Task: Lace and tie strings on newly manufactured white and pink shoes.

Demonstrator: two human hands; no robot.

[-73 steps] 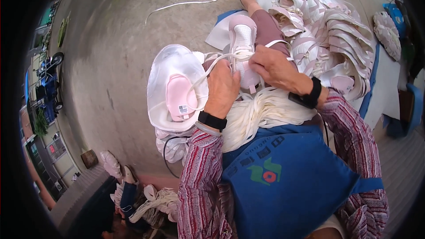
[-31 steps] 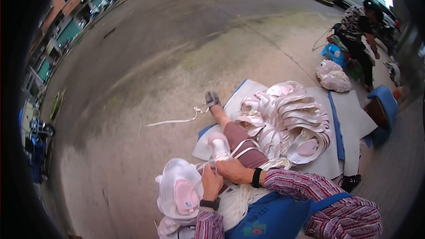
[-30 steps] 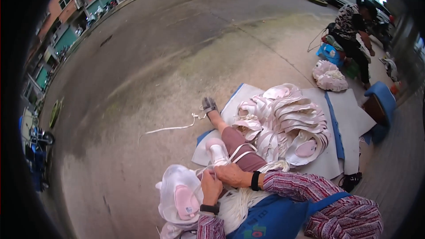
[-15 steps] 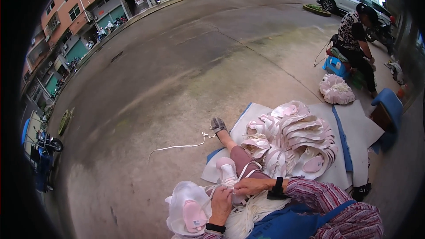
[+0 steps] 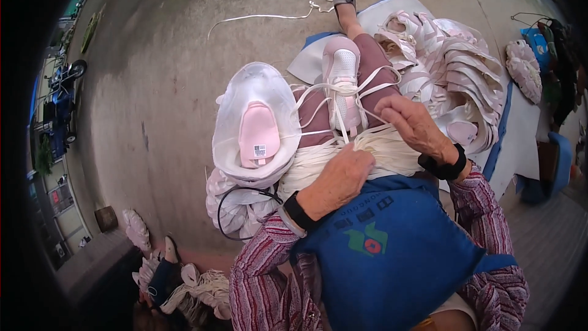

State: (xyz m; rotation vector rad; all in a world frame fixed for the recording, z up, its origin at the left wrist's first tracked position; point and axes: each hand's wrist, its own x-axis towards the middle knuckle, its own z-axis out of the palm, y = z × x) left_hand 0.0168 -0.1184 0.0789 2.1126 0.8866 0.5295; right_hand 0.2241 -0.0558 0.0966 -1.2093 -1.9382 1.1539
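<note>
A white and pink shoe upper (image 5: 343,64) lies across my thighs, its toe pointing away from me. White shoelace (image 5: 334,89) runs through its eyelets and loops out on both sides. My left hand (image 5: 345,175) is closed on a lace end just below the upper. My right hand (image 5: 416,124) is closed to the right of it, pinching a lace strand drawn out from the upper; the fingertips are partly hidden. Under both hands a thick bundle of cream laces (image 5: 392,152) rests on my lap, above the blue apron (image 5: 392,251).
At my left stands a translucent white bag (image 5: 223,138) with a pink insole-shaped piece (image 5: 259,135). Many uppers are piled (image 5: 471,64) on grey sheeting (image 5: 523,141) at right. A loose lace (image 5: 260,17) lies on the concrete. A blue chair (image 5: 558,162) is far right; another person's leg (image 5: 162,279) shows lower left.
My view has tilted down toward my lap. My hands, close together before at the upper, have moved apart, the right one out to the right with a lace strand.
</note>
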